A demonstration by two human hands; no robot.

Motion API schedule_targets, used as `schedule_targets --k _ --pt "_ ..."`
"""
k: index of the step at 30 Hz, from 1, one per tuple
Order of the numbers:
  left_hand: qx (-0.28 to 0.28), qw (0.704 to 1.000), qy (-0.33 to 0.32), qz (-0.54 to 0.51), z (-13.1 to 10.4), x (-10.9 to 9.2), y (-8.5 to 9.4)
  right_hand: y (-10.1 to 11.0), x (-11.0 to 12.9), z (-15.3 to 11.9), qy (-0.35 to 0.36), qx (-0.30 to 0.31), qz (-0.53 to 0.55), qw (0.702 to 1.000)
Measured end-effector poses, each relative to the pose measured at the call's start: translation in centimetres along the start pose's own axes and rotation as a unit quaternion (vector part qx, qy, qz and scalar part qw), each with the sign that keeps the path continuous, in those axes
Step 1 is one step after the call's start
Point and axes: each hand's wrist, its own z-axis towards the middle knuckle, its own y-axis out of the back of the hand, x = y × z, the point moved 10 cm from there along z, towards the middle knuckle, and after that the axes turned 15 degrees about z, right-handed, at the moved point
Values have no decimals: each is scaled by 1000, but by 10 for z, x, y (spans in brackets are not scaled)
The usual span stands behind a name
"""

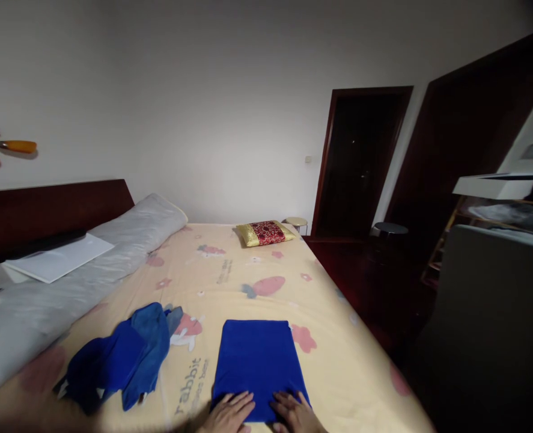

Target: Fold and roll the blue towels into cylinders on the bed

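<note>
A blue cloth (259,358) lies flat in a neat rectangle on the bed, near its front edge. My left hand (231,413) rests on the cloth's near left corner, fingers stretched out. On the near right corner lies my right hand (295,412), its fingers spread and flat. Neither hand grips anything. To the left of the cloth is a crumpled heap of blue cloths (126,355), in darker and lighter shades, apart from both hands.
The patterned bed sheet (338,355) spreads under everything. A grey bolster (126,252) runs along the headboard (59,207), with white papers (63,257) on it. A red and gold pillow (266,233) sits at the far edge. Stools (391,228) and a dark cabinet (491,313) stand right.
</note>
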Motion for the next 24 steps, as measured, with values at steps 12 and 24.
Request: schedule_targets --k 12,24 --pt "-50 987 138 60 -30 50 24 37 -46 -6 -84 -138 -67 985" --pt "-55 996 65 41 -18 37 8 15 -45 -7 -85 -60 -8 995"
